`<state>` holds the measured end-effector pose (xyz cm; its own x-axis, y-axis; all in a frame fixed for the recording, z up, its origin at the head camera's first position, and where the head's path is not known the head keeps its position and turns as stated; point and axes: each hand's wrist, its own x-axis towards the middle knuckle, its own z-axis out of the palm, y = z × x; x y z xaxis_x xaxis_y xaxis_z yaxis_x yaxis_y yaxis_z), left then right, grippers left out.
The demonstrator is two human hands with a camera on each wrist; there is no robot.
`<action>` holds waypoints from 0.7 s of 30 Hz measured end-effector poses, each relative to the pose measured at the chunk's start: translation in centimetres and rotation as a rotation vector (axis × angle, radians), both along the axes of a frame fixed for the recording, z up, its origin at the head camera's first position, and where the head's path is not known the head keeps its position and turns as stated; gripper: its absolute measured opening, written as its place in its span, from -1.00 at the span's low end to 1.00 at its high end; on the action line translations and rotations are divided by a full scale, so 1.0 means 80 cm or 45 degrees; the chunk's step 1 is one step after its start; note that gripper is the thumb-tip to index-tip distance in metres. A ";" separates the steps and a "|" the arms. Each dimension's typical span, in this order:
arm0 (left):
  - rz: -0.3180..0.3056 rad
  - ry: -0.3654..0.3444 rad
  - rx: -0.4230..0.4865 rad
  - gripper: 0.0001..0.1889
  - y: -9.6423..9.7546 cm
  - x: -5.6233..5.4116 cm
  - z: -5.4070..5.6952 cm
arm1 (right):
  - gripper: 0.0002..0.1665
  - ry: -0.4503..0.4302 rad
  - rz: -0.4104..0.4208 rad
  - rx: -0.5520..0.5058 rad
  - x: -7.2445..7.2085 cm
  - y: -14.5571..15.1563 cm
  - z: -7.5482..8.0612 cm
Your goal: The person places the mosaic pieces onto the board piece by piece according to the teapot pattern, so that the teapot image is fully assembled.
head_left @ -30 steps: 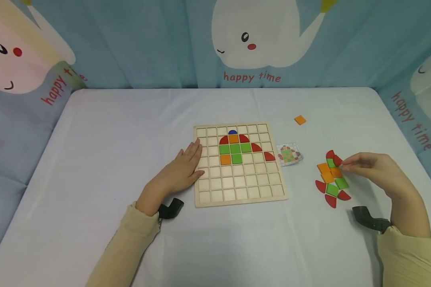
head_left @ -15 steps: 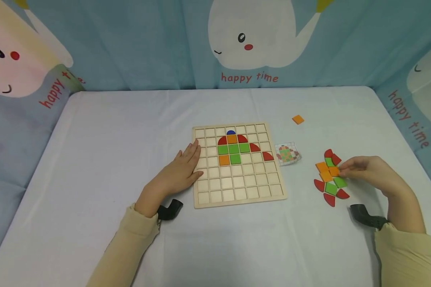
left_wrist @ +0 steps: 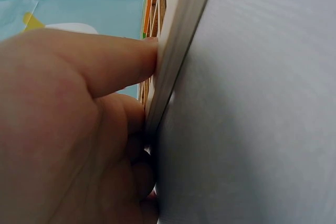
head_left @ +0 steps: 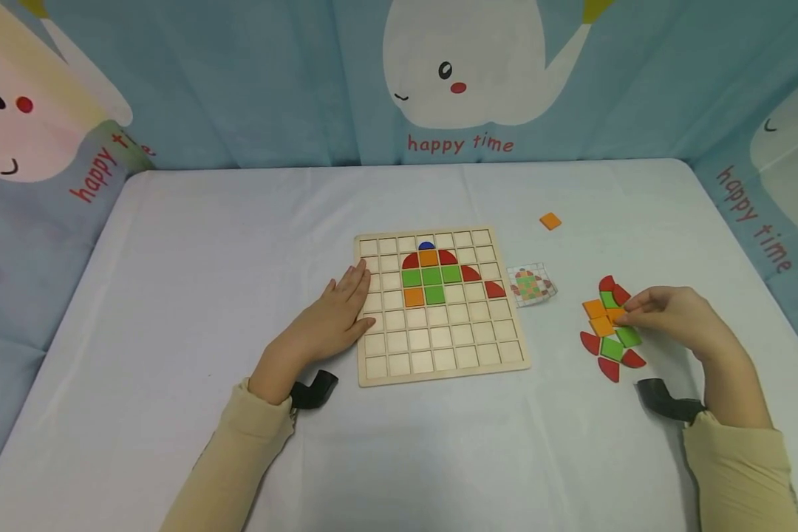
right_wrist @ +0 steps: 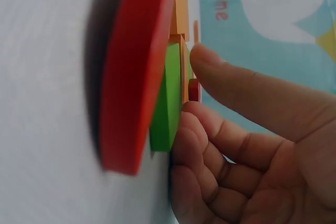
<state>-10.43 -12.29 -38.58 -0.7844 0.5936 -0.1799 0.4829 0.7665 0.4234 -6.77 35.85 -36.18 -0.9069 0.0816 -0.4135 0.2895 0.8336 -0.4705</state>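
Note:
My left hand (head_left: 329, 314) rests along the left edge of a wooden grid board (head_left: 444, 377), its thumb on the rim in the left wrist view. On the board lie green squares (head_left: 431, 275), orange squares (head_left: 414, 297), red quarter-circles (head_left: 495, 289) and a blue half-circle (head_left: 427, 245). At the right, my right hand (head_left: 678, 318) has its fingertips at an orange square tile (head_left: 615, 313) among loose pieces. The right wrist view shows thumb and index finger apart, close to the orange tile (right_wrist: 184, 69), behind a green square (right_wrist: 168, 98) and a red quarter-circle (right_wrist: 136, 77).
A small paper pattern card (head_left: 532, 285) lies against the board's right side. A single orange tile (head_left: 550, 221) sits farther back. More red quarter-circles (head_left: 609, 369) and a green square (head_left: 612, 349) lie in front of my right hand. A printed curtain (head_left: 292, 81) surrounds the white table.
My right hand has moved from the red quarter-circle at the back of the loose pieces forward and left to the orange tile. My left hand stays on the board's edge.

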 end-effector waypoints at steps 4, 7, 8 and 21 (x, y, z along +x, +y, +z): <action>0.001 0.001 -0.004 -0.24 0.000 0.000 0.000 | -0.42 -0.010 0.013 0.009 -0.001 -0.001 -0.001; -0.002 0.006 -0.002 -0.25 0.000 0.000 0.000 | -0.48 -0.008 0.030 0.012 -0.002 -0.003 -0.002; -0.005 0.007 0.000 -0.25 0.001 0.000 0.000 | -0.49 -0.005 0.037 0.010 -0.002 -0.003 -0.003; -0.005 0.003 -0.001 -0.25 -0.001 0.000 0.000 | -0.59 0.028 0.158 -0.089 -0.001 -0.009 -0.001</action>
<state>-10.42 -12.35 -38.61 -0.7826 0.5964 -0.1784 0.4868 0.7650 0.4217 -6.85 35.09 -36.24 -0.9170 -0.0603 -0.3944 0.1750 0.8275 -0.5335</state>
